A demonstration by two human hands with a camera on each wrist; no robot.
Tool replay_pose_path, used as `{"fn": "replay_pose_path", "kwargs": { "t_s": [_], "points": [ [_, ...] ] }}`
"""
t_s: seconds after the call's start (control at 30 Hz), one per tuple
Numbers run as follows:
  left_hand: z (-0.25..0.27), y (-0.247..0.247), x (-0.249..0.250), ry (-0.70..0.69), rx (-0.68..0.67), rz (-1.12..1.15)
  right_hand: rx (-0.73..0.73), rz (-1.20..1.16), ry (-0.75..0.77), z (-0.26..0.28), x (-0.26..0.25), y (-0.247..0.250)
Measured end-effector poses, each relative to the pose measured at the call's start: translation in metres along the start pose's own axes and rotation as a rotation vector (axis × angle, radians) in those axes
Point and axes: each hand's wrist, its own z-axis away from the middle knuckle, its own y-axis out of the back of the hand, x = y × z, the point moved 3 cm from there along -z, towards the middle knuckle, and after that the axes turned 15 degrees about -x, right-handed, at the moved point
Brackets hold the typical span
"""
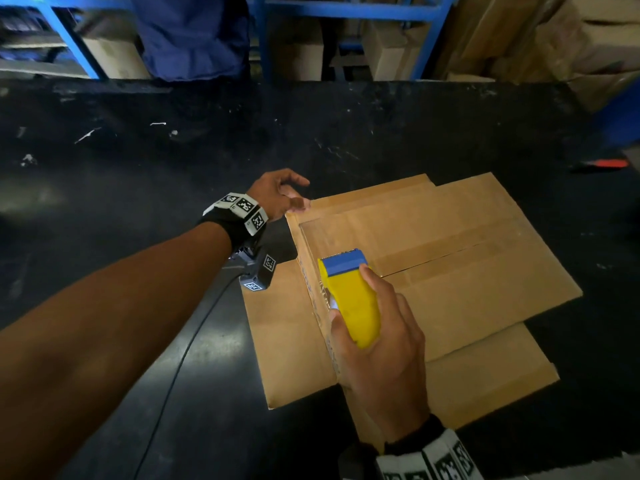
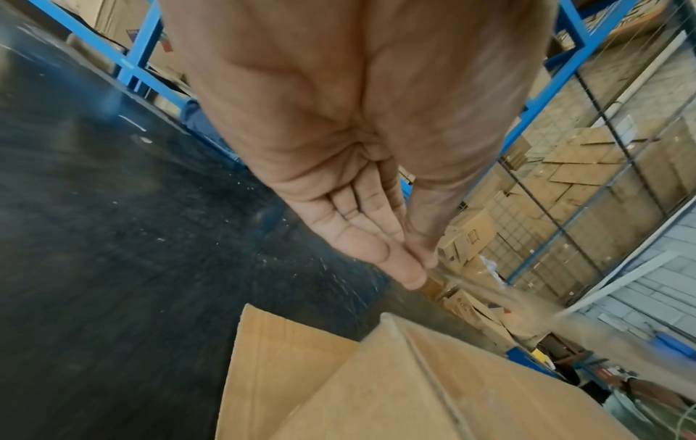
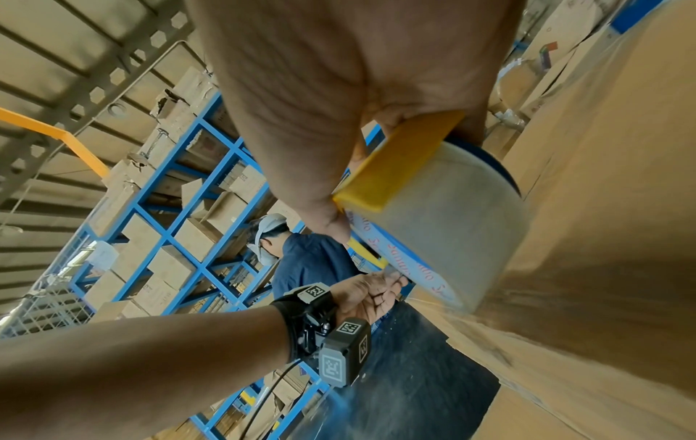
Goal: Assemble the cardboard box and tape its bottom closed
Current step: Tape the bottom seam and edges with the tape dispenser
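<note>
A brown cardboard box (image 1: 450,258) lies bottom-up on the black table (image 1: 138,150), its flaps folded shut with a seam running across. My right hand (image 1: 351,294) grips a yellow tape dispenser (image 1: 360,317) with a blue blade end, held at the box's near-left edge. The clear tape roll (image 3: 452,214) presses against the box wall (image 3: 602,238). My left hand (image 1: 299,195) hovers at the far-left corner of the box. Its thumb and fingertips (image 2: 418,268) pinch the free end of a clear tape strip (image 2: 489,293) stretched from the roll.
A person in a blue shirt (image 1: 194,32) stands across the table. Blue racks (image 1: 346,8) with cartons fill the background. A red-orange tool (image 1: 606,163) lies at the table's right side. A black cable (image 1: 180,358) trails from my left wrist camera.
</note>
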Motion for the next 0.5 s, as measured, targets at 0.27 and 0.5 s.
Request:
{"fn": "replay_pose_path", "kwargs": {
  "t_s": [0.27, 0.5],
  "points": [
    [-0.017, -0.009, -0.021, 0.062, -0.038, -0.039, -0.052, 0.019, -0.055, -0.010, 0.012, -0.005],
    [-0.014, -0.020, -0.036, 0.026, 0.028, -0.173, -0.061, 0.028, -0.070, -0.010, 0.016, -0.005]
  ]
}}
